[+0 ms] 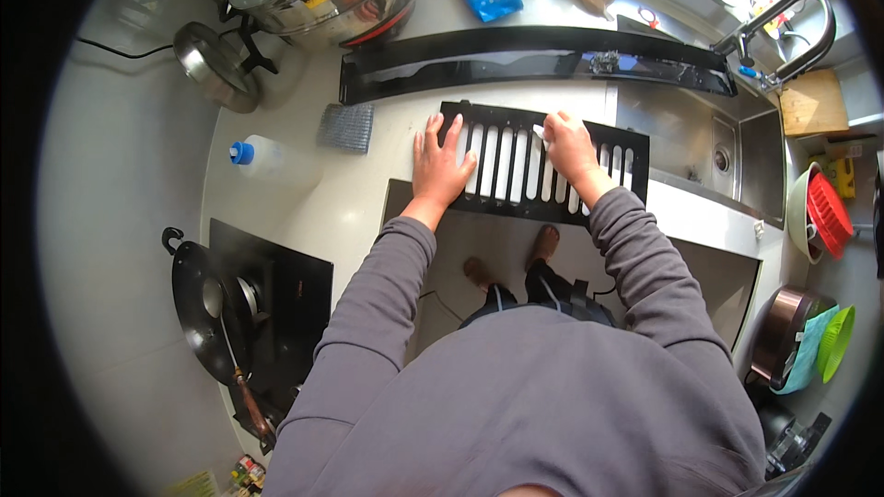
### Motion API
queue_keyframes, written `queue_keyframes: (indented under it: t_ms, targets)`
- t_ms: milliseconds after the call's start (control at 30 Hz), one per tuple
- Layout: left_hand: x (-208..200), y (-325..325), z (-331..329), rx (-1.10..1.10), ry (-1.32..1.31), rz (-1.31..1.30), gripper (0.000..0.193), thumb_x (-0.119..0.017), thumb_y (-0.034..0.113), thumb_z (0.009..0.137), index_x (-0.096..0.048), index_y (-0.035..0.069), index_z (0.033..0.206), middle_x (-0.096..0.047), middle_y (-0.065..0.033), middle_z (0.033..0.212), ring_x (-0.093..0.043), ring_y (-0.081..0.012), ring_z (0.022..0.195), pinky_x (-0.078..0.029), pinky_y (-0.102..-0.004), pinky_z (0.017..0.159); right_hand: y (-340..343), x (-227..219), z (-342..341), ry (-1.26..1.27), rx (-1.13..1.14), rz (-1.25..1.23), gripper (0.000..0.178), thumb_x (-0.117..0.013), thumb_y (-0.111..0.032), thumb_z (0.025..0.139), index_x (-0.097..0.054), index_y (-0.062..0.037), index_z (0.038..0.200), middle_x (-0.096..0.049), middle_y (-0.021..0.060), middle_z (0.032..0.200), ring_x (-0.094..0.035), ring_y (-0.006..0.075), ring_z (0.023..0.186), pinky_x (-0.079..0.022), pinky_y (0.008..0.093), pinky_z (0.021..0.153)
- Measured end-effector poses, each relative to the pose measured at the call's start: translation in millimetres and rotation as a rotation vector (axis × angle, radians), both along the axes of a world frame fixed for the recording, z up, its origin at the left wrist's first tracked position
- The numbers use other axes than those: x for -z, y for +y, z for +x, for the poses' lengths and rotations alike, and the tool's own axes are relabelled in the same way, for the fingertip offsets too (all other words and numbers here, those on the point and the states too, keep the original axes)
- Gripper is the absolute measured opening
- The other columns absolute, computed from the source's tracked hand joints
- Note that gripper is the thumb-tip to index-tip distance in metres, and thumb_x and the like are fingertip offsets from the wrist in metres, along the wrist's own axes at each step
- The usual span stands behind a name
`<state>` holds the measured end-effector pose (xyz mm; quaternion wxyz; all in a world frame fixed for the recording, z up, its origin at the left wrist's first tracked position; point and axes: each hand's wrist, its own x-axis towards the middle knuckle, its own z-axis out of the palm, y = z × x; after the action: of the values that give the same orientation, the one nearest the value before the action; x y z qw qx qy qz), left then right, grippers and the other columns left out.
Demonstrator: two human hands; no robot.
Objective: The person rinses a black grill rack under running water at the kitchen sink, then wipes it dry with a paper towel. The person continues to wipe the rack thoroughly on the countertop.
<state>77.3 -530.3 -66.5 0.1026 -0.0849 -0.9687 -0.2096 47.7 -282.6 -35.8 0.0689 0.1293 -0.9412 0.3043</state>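
Note:
A black slotted grille panel [509, 118] lies along the front edge of the pale counter, its near side reaching the edge above my feet. My left hand [442, 167] rests on its left end with the fingers spread, holding nothing. My right hand [573, 149] is closed over the slots right of the middle, pinching a small white thing [540, 132], maybe a wipe or tissue; the fingers hide most of it. Behind the grille, a long black trough-shaped panel [516, 63] stretches across the counter toward the sink [668, 124].
A grey mesh cloth [346, 128] and a blue-capped clear bottle [267, 158] are to the left. Beyond stand a steel pot [322, 0], a lid [216, 69] and a blue packet [494, 0]. A wok [193, 308] sits at the lower left; a faucet [820, 46] arches at the right.

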Motion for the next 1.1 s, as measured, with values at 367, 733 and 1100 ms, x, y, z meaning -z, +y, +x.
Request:
queue_keyframes:
  t_ms: [367,733,1100]
  targets:
    - [3,1,-2,-0.003,-0.008,-0.009,0.065,-0.063,0.032,0.084,-0.041,0.017,0.144,-0.034,-0.0147,0.144,-0.028,-0.0318,0.141,-0.019,-0.0505,0.117,-28,4,97,0.033,-0.293,-0.051,0.011,-0.061,0.003,0.073,-0.055,-0.0027,0.081,-0.054,0.0143,0.086,-0.056,0.0339,0.088,-0.049,0.0412,0.076]
    - [4,1,-3,0.007,0.031,0.003,0.064,-0.063,0.028,0.084,-0.042,0.014,0.143,-0.036,-0.0176,0.141,-0.031,-0.0352,0.138,-0.022,-0.0485,0.115,13,0,109,-0.165,-0.119,-0.002,0.009,-0.063,-0.004,0.081,-0.055,-0.0014,0.084,-0.055,0.0169,0.087,-0.057,0.0362,0.087,-0.048,0.0436,0.077]
    - [7,-1,-3,-0.002,0.015,0.019,0.065,-0.062,0.034,0.085,-0.04,0.016,0.143,-0.033,-0.0142,0.144,-0.027,-0.0314,0.142,-0.019,-0.0504,0.118,20,-25,88,-0.467,0.045,0.164,0.019,-0.071,-0.009,0.079,-0.054,0.0006,0.08,-0.06,0.0198,0.082,-0.06,0.0393,0.084,-0.049,0.0458,0.075]
